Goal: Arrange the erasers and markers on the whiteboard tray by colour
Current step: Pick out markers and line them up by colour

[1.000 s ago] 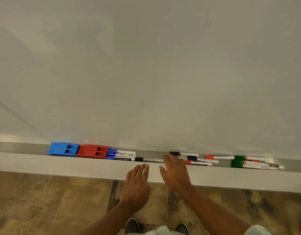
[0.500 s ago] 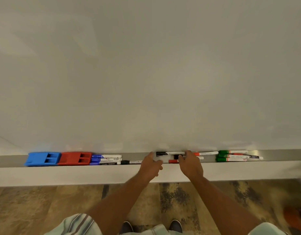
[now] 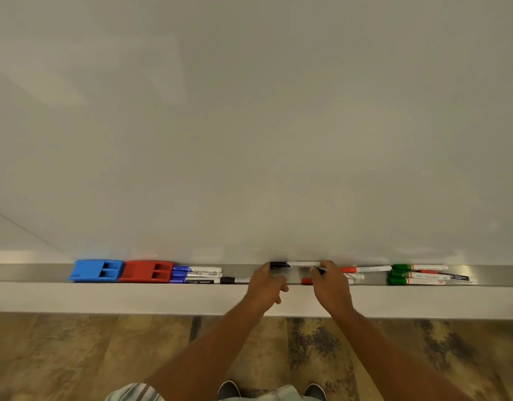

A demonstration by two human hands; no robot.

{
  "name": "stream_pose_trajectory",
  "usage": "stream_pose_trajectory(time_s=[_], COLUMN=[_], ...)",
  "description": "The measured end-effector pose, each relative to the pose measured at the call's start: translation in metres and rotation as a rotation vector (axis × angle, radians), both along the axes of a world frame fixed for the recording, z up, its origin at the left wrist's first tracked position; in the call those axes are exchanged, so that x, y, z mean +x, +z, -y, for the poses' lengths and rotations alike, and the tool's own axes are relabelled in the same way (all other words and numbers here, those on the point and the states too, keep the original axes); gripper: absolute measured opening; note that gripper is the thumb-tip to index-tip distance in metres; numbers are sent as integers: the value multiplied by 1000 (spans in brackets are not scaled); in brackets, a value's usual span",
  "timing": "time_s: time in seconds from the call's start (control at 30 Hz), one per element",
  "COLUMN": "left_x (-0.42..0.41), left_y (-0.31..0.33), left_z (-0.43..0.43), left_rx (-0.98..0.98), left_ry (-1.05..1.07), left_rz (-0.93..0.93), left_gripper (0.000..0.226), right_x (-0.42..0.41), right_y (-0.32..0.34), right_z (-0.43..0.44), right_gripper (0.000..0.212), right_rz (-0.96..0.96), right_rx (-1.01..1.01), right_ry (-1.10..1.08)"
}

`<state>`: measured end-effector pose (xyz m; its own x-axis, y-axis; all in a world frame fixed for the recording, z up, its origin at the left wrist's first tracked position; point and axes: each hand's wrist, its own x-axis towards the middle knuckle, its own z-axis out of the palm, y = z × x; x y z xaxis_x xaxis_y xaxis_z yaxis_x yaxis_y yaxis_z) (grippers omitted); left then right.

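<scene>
A metal whiteboard tray (image 3: 32, 272) runs across the view. From the left it holds a blue eraser (image 3: 96, 270), a red eraser (image 3: 146, 271), several blue markers (image 3: 197, 274) and a loose black marker (image 3: 235, 280). My left hand (image 3: 265, 286) is curled at the cap end of a black-capped marker (image 3: 295, 264) lying against the board. My right hand (image 3: 331, 285) is at that marker's other end, fingers closed on a second black marker (image 3: 321, 270), mostly hidden. Red markers (image 3: 365, 268) and green markers (image 3: 417, 274) lie to the right.
One red marker (image 3: 307, 281) lies at the tray's front edge between my hands. A thin dark marker (image 3: 454, 276) rests among the green ones. Above is the blank whiteboard (image 3: 249, 125), below a white ledge (image 3: 104, 296) and patterned floor with my shoes.
Both hands moved forward from below the ledge into the tray and closed around the black markers in the middle. The view shifted slightly; erasers and other markers stayed put.
</scene>
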<state>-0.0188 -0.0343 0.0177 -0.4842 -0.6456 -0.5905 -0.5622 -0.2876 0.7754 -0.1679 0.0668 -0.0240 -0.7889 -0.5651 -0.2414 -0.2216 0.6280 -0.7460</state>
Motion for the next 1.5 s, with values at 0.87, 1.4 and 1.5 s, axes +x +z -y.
stream_pose_trajectory(time_s=[0.87, 1.4, 1.5], left_x=[97, 100, 100], left_y=[-23, -27, -31], left_z=[44, 47, 46], left_rx=[-420, -677, -713], left_ry=[-184, -329, -324], left_rz=[472, 632, 589], left_gripper=[88, 75, 71], right_x=[81, 33, 2], right_y=[4, 16, 20], right_z=[63, 25, 4], right_gripper=[35, 21, 18], right_rz=[-78, -337, -409], right_rx=[313, 236, 268], right_ry=[420, 371, 353])
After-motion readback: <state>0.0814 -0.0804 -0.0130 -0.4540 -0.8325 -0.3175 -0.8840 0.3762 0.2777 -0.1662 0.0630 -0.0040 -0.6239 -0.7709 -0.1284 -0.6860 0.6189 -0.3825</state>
